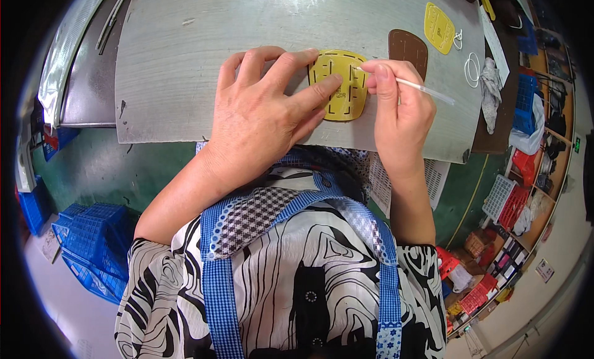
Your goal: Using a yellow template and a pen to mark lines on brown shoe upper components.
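A yellow template (339,105) with slots cut through it lies flat on the grey work board (167,81). My left hand (263,93) presses on its left part, fingers spread, with fingertips at its upper left corner and near its middle. In my right hand (402,105) is a thin white marking pen (411,85) with a clear end, pinched between thumb and fingers. Its tip is at the template's upper right slots, partly hidden by my fingers. Just beyond my right hand lies a brown slotted piece (408,50), shaped like the template.
Another yellow template (439,28) with a white string (458,39) lies at the far right. A crumpled grey cloth (490,93) rests by the board's right edge. Blue crates (93,247) stand on the floor at left; loaded shelves (544,142) line the right.
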Demonstrator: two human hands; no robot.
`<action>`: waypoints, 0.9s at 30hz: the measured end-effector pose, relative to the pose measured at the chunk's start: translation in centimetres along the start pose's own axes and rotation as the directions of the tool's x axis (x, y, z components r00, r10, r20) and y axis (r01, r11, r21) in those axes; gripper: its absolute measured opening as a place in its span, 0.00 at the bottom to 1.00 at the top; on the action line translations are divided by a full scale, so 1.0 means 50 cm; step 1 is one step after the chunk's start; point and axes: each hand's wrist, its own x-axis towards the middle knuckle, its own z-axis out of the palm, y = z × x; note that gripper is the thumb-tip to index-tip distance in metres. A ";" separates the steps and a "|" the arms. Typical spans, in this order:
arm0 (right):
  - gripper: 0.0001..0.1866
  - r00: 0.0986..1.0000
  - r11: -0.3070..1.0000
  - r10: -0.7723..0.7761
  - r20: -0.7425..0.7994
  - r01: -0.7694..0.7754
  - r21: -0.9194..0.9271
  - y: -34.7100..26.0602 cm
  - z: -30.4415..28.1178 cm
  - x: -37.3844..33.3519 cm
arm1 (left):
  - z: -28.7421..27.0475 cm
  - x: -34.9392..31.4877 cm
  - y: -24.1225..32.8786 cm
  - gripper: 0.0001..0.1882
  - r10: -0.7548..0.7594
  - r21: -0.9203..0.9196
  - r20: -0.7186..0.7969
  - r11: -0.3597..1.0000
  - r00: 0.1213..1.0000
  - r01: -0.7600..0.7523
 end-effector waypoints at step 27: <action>0.09 1.000 1.000 0.000 -0.016 -0.001 -0.022 0.000 0.001 -0.005 | -0.002 -0.002 -0.002 0.26 0.011 -0.019 0.002 1.000 1.000 -0.011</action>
